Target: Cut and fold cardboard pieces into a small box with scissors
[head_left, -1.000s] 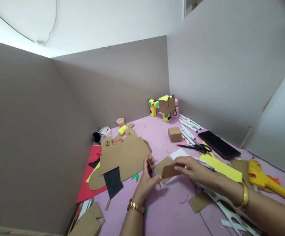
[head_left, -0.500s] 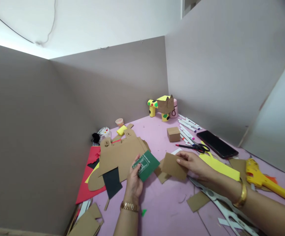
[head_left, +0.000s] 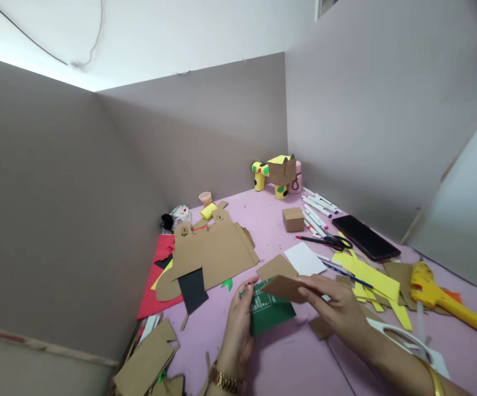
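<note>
My left hand (head_left: 240, 322) grips a green card (head_left: 271, 319) with white print by its left edge, above the pink table. In my right hand (head_left: 339, 308) is a small brown cardboard piece (head_left: 286, 287), pinched at its right end. This piece is tilted over the upper part of the green card; whether the two touch I cannot tell. Just beyond them lie a flat cardboard square (head_left: 277, 266) and a white paper sheet (head_left: 304, 258). White-handled scissors (head_left: 422, 349) lie partly hidden under my right forearm.
A large cardboard cutout (head_left: 217, 250) and red sheet (head_left: 150, 300) lie left, cardboard scraps (head_left: 145, 360) nearer. Rightward are a yellow glue gun (head_left: 426, 289), phone (head_left: 364, 237), black scissors (head_left: 337, 241) and yellow strips (head_left: 370, 275). A small box (head_left: 293, 220), markers (head_left: 319, 206) and yellow figure (head_left: 279, 173) stand farther back.
My right hand has brought the cardboard piece leftward over the green card, which has moved slightly right and down. The white sheet and flat cardboard square now show more fully. The view has shifted a little.
</note>
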A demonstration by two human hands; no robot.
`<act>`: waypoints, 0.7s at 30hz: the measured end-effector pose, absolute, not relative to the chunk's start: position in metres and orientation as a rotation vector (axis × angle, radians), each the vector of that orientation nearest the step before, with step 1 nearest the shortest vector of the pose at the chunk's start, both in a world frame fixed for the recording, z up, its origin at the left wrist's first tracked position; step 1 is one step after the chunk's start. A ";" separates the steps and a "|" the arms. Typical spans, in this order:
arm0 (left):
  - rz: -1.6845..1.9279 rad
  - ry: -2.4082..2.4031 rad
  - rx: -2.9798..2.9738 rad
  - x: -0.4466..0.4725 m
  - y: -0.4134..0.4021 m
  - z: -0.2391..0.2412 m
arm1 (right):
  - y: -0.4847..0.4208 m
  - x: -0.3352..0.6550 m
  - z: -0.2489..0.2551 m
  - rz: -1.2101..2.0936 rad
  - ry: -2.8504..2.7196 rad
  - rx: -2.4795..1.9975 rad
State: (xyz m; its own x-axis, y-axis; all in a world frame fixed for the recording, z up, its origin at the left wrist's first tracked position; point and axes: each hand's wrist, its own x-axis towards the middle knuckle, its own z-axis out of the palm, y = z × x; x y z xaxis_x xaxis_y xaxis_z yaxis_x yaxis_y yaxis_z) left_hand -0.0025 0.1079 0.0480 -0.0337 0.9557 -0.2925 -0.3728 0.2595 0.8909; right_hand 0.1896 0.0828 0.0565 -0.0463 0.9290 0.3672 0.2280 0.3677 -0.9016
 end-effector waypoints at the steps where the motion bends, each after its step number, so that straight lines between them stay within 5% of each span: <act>1: 1.202 1.117 0.686 -0.002 0.105 0.045 | 0.078 0.189 0.053 0.695 -1.592 -1.041; 5: 1.173 1.119 0.705 -0.002 0.101 0.033 | 0.066 0.185 0.039 0.406 -1.810 -0.877; 11: 1.148 1.095 0.851 -0.006 0.098 0.027 | 0.077 0.177 0.043 0.931 -1.616 -1.164; 21: 1.008 0.951 1.064 -0.006 0.085 0.036 | 0.076 0.146 0.014 0.814 -1.497 -1.340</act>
State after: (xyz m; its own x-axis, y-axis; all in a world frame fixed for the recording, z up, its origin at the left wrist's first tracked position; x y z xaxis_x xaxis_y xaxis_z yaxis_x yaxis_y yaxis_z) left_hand -0.0064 0.0850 0.0356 0.2604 0.9576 -0.1233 -0.1783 0.1731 0.9686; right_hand 0.1463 0.0765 0.0143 0.0346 0.9774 0.2086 0.3561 0.1830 -0.9164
